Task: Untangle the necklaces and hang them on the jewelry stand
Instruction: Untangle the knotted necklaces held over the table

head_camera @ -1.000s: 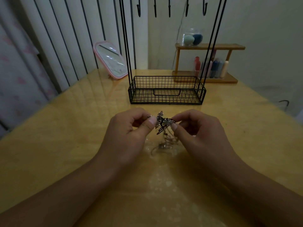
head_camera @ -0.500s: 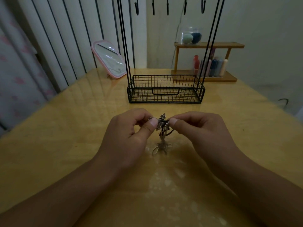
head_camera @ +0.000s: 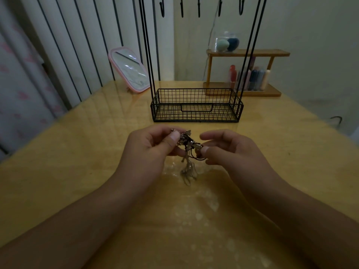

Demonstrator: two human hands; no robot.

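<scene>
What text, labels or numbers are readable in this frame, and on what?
None readable.
Tubes and bottles on the lower wooden shelf: any labels too small and dim to read.
Pink-framed mirror: faint marks near its lower edge, not legible.
Clear jar, jewelry stand, tangled necklaces: no visible print.

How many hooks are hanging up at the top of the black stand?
5 hooks show along the top of the jewelry stand: at and. All hang bare. The picture cuts off the bar, so more may be hidden.
</scene>
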